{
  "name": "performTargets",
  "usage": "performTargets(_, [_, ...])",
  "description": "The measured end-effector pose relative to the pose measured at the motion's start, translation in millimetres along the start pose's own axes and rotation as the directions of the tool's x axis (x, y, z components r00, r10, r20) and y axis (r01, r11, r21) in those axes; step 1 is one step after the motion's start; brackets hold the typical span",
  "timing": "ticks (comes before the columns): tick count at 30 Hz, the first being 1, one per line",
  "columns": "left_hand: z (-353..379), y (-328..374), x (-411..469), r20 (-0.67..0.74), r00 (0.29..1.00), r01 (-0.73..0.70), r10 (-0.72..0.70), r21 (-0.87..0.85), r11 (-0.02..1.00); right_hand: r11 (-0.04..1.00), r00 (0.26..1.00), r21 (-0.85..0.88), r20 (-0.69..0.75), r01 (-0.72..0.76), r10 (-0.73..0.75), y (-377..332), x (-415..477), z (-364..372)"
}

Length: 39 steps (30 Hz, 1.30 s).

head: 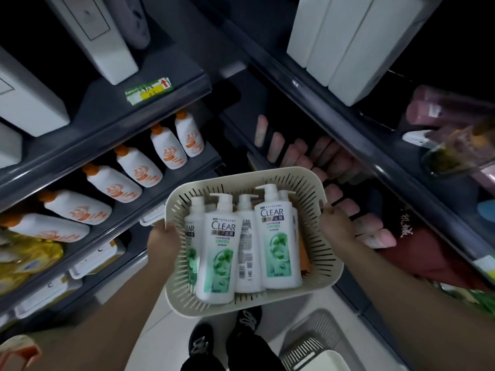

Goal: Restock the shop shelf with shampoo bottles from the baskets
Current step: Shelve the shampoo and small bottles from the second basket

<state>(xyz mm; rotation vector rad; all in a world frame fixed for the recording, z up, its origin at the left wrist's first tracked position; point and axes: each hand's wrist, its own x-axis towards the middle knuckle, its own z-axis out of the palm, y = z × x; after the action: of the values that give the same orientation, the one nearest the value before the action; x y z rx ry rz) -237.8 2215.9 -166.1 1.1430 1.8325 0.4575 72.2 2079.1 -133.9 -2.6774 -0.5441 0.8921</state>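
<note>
I hold a cream slotted basket in front of me above the floor, between two shelf units. My left hand grips its left rim and my right hand grips its right rim. Inside lie several white pump bottles of CLEAR shampoo with green labels, pump heads pointing away from me; one shows its back label. The dark shelf on the left carries a row of white bottles with orange caps.
On the right, a dark shelf holds a row of pink bottles and a red pack. White boxes stand on the upper shelves. Another cream basket sits on the floor by my black shoes. Yellow packs lie lower left.
</note>
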Motion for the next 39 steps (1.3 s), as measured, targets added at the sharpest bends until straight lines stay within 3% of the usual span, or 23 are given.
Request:
performTargets(4, [5.7,1.7,9.4,0.041,0.999,0.005,-0.005,0.016,1.000,1.000,0.999,0.028,-0.029,-0.014,0.015,1.2,6.9,2.9])
performTargets(8, [4.7,-6.1,14.3,0.086,0.996,-0.003,-0.004,0.079,0.997,0.985,0.996,0.161,-0.059,-0.054,0.065,-1.6,2.2,4.9])
performTargets(13, [-2.6,-3.5,13.1,0.187,0.982,-0.013,-0.017,0.156,0.988,0.985,0.992,0.155,-0.090,-0.072,0.086,-9.8,-4.4,2.9])
performTargets(15, [-3.9,2.2,8.4,0.208,0.978,-0.011,-0.024,0.167,0.986,0.999,0.983,0.048,-0.184,0.025,-0.016,-12.8,-9.8,6.4])
performTargets(17, [-3.7,8.2,0.1,0.207,0.978,-0.083,0.030,0.253,0.964,0.967,0.913,-0.085,-0.319,0.238,-0.253,-17.9,-21.6,11.5])
performTargets(19, [-3.1,10.4,-12.1,0.170,0.972,-0.228,0.162,0.508,0.830,0.891,0.836,-0.147,-0.309,0.429,-0.453,-27.9,-35.8,18.6])
performTargets(20, [-3.2,11.8,-21.8,0.171,0.948,-0.317,0.270,0.604,0.731,0.872,0.833,-0.143,-0.257,0.469,-0.490,-32.6,-41.7,22.8])
performTargets(22, [-0.7,15.1,-41.5,0.254,0.859,-0.495,0.444,0.635,0.593,0.889,0.873,-0.118,-0.169,0.443,-0.458,-36.9,-47.4,35.1])
performTargets(24, [7.7,11.9,-53.6,0.354,0.808,-0.584,0.472,0.588,0.559,0.942,0.940,-0.061,-0.080,0.329,-0.333,-35.5,-47.9,47.0])
performTargets(26, [16.9,7.5,-60.2,0.419,0.834,-0.546,0.359,0.532,0.647,0.984,0.982,0.020,0.057,0.177,-0.178,-30.6,-45.7,57.1])
performTargets(29, [25.5,7.0,-65.4,0.417,0.896,-0.352,0.152,0.458,0.817,0.984,0.978,0.176,0.205,0.002,-0.038,-22.0,-42.1,66.3])
performTargets(34, [32.0,6.6,-54.6,0.357,0.934,-0.163,0.017,0.382,0.910,0.933,0.965,0.339,0.260,-0.119,0.029,-16.7,-37.2,69.8])
performTargets(39, [30.6,6.4,-45.8,0.400,0.916,-0.081,-0.042,0.286,0.955,0.897,0.942,0.406,0.335,-0.175,0.032,-13.1,-31.8,68.0])
